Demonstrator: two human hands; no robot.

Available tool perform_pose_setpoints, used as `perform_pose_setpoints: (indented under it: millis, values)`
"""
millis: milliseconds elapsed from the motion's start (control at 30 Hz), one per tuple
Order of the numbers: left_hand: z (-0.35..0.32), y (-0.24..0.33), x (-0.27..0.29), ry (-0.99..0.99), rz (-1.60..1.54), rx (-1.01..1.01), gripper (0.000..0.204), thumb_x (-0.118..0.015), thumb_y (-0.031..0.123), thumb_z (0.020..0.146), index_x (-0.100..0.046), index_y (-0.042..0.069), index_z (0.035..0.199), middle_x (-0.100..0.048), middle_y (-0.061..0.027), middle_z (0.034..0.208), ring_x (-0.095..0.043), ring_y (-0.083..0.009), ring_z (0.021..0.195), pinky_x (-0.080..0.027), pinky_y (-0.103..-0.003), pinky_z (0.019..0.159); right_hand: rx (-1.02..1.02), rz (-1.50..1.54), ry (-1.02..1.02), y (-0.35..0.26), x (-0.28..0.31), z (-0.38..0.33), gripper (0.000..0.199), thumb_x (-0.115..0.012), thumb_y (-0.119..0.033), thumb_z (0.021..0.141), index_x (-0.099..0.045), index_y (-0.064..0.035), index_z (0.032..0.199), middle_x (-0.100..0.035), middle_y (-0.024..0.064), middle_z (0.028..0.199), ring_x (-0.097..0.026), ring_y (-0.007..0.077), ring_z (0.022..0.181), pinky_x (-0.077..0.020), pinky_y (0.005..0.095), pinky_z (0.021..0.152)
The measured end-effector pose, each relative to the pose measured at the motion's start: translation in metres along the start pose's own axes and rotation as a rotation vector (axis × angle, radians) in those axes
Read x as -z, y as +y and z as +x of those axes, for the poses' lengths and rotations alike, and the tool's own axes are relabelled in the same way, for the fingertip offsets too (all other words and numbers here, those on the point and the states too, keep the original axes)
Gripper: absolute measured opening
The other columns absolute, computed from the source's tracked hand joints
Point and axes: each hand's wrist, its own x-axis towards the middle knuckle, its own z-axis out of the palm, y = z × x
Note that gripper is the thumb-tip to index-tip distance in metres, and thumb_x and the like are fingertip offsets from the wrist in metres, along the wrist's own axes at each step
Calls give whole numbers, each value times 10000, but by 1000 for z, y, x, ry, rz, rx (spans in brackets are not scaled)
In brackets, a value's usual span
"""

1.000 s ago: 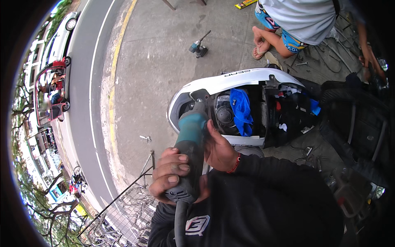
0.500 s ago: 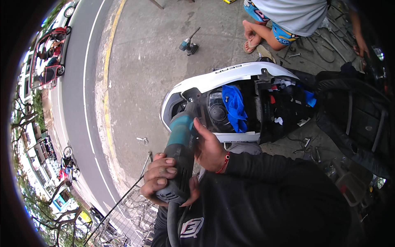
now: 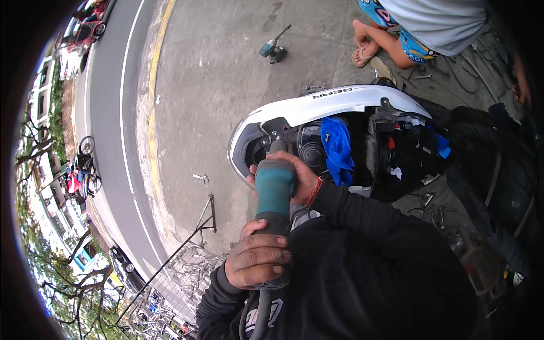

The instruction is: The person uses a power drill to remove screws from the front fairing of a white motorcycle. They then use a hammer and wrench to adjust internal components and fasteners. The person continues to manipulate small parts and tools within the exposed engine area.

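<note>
Roadside concrete (image 3: 209, 96), teal corded power tool (image 3: 275, 190) near scooter's (image 3: 306, 107) left edge
Left hand (image 3: 259, 260) grips its rear, right hand (image 3: 306, 180) its neck (likely heavy, rigid; barrel holds best).

The grey concrete ground (image 3: 209, 107) bears a teal-and-black cordless drill (image 3: 277, 54), a small silvery metal piece (image 3: 200, 178) well apart from it, a tan sandal (image 3: 383, 69), and a wrench (image 3: 424, 76) near the sandal.

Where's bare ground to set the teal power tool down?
Best patch: the concrete between the yellow line and the white shell, left of the cordless drill. Also a narrower strip between drill and shell. Crowded: by the sandals, where a wrench and other tools lie; inside the shell, which holds a blue cloth.
</note>
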Motion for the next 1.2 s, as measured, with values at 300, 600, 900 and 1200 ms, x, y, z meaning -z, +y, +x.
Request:
perform_pose_setpoints:
  millis: [300,600,900,1200]
  values:
    - [2,-16,-8,240,-47,99,460,-914,168,665,-583,170,985,-712,-44,1042,-661,-316,1106,-380,-575,1071,-36,96,61,-13,16,17,388,-590,-290,949,-631,41,1147,-676,124,1130,-629,278,1132,-502,476,1014]
    - [18,-39,9,77,-167,87,183,-735,86,821,-646,111,979,-701,-115,1079,-647,-344,1115,-350,-582,1086,-9,59,84,-31,24,20,440,-534,-366,944,-633,-4,1176,-685,165,1134,-678,316,1008,-543,437,922]
    - [25,-49,4,134,-175,85,188,-727,50,798,-650,95,964,-691,-125,1092,-646,-348,1112,-344,-590,1085,-6,48,68,-38,22,22,453,-528,-370,934,-645,13,1146,-714,167,1039,-697,241,918,-542,364,885]
    - [29,-50,-4,195,-179,87,183,-714,60,828,-630,101,986,-697,-122,1067,-652,-342,1095,-336,-601,1077,-33,85,64,-43,30,25,443,-534,-371,929,-625,-6,1162,-689,175,1066,-693,308,931,-567,437,838]
